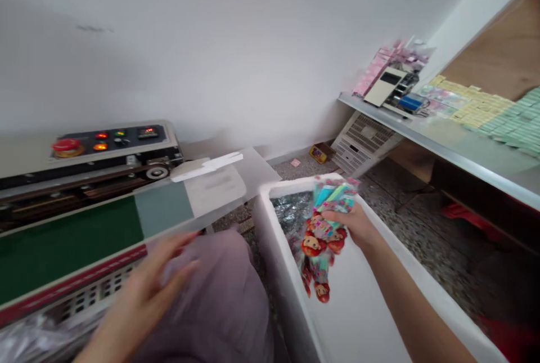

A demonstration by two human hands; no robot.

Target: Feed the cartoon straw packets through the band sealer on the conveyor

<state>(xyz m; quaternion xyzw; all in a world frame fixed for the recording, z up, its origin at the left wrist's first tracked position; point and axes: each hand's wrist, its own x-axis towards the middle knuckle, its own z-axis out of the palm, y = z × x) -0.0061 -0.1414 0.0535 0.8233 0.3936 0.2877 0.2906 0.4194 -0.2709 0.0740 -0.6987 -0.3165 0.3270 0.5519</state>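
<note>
My right hand (354, 223) is closed around a bunch of clear-wrapped packets (323, 228) printed with red-haired cartoon figures and teal and pink patterns. It holds them over a long white box (274, 261) with thick walls, which looks like foam. Shiny clear plastic (291, 211) lies inside at the box's far end, and the packets hide part of it. My left hand (156, 287), slightly blurred, is over my lap by the green belt (76, 245). Its fingers are apart and nothing is in them.
A machine (109, 146) with a red emergency button and lit switches stands left against the wall. On the right, a table (476, 155) carries a small device (390, 90) and rows of yellow and green packs (485, 107). A white perforated crate (363, 140) stands below.
</note>
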